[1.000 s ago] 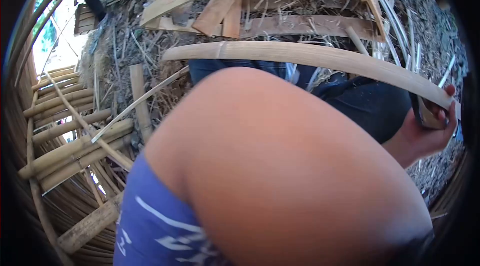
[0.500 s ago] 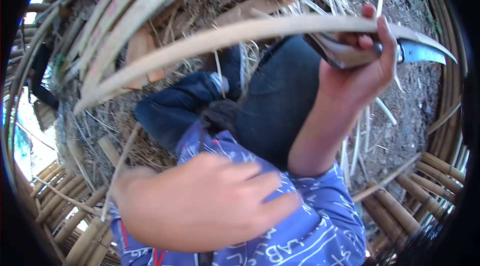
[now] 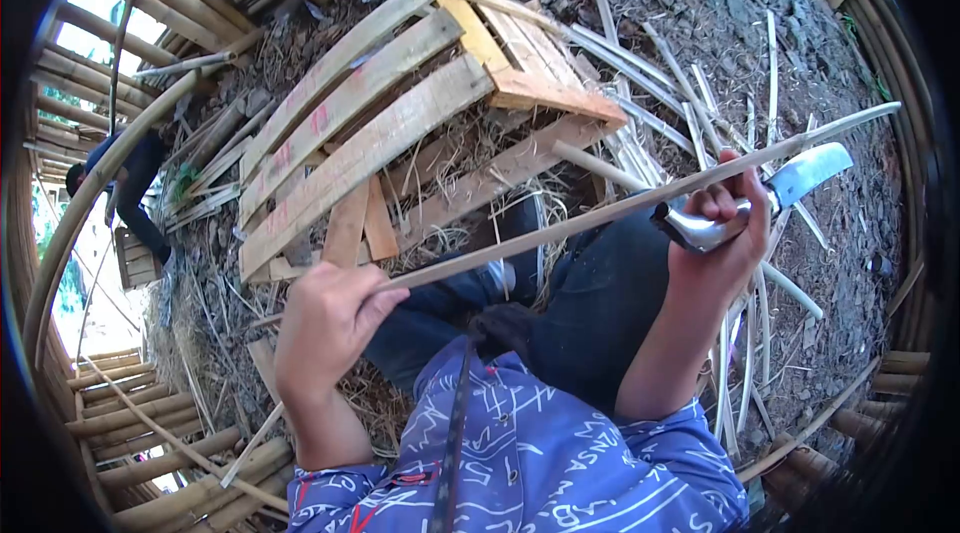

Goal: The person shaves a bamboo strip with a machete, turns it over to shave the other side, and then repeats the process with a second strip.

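Observation:
A long, narrow bamboo strip [image 3: 560, 227] runs slanting across my lap, its far end at the upper right. My left hand [image 3: 330, 318] is closed on the strip's lower left end, thumb along it. In my right hand [image 3: 725, 223] is a knife with a dark, shiny handle [image 3: 700, 230]; its broad metal blade [image 3: 812, 173] points right. The fingertips of that hand also touch the strip, which passes just above the handle.
In front of my legs lies a slatted wooden crate [image 3: 365, 138]. Cut strips [image 3: 690, 98] litter the soil beyond and to the right. Bamboo poles [image 3: 150, 458] form walls around. Another person [image 3: 140, 178] in dark clothes is at the far left.
My left hand has moved from in front of my chest to the strip's left end and closed on it. The strip now lies lower and looks straighter. The view has shifted, showing the whole crate.

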A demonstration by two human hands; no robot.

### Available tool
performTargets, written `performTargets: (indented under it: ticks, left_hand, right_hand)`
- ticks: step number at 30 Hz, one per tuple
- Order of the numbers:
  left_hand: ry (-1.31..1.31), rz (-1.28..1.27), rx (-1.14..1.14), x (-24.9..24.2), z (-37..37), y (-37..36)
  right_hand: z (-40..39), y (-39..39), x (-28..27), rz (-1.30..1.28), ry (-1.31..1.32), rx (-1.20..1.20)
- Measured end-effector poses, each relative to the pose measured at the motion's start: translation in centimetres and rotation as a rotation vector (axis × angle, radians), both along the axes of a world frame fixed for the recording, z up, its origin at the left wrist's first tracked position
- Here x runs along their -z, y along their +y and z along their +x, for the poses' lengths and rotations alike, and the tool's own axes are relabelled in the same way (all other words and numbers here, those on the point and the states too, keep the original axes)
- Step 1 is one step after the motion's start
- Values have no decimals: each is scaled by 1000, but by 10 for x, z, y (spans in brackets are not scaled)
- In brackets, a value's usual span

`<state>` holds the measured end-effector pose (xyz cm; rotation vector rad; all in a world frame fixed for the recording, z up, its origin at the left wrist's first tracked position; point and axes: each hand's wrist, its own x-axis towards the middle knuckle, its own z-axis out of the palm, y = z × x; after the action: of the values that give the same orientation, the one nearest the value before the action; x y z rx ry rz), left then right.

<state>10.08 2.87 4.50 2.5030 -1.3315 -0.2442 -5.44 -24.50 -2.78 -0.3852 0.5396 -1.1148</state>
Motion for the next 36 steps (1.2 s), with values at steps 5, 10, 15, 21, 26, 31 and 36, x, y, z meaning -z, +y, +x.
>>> performTargets:
  ticks: [5, 10, 15, 21, 26, 31, 36]
  left_hand:
    - [484, 58, -81, 11, -6, 2]
    - [662, 125, -186, 16, -9, -7]
    - [855, 111, -182, 31, -21, -29]
    - [758, 89, -46, 38, -34, -64]
    - [665, 52, -37, 45, -44, -79]
    - [442, 69, -65, 39, -52, -85]
    - [172, 42, 46, 32, -60, -87]
  right_hand:
    - [-4, -4, 6, -24, -111, -73]
    - [-9, -4, 1, -13, -109, -30]
    - [-38, -4, -1, -158, 123, 72]
    - [-88, -4, 10, -296, 583, 162]
    - [-112, 13, 24, -278, 685, -153]
    - [-110, 12, 40, -297, 697, -438]
    - [-108, 1, 36, -330, 967, -558]
